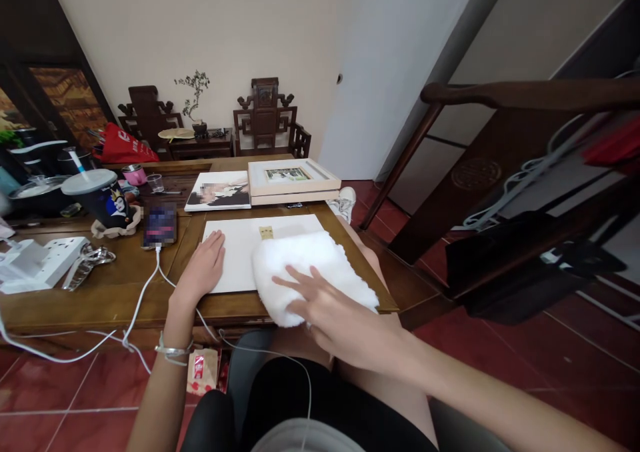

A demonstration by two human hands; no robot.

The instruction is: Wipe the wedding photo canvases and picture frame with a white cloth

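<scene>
My left hand [203,269] lies flat, fingers together and stretched, on the left edge of a white board [235,255] that rests face down on the wooden table [115,292]. My right hand [327,312] presses with spread fingers on a fluffy white cloth [305,265] that covers the board's right half and hangs over the table's near edge. A small tan hanger tab [266,232] shows on the board above the cloth. Neither hand grips anything.
Behind the board lie a photo print [220,191] and stacked pale picture frames [293,180]. To the left are a phone [160,225] on a white cable, a dark lidded cup [103,199], a white power strip [43,259]. A dark wooden railing [525,95] stands on the right.
</scene>
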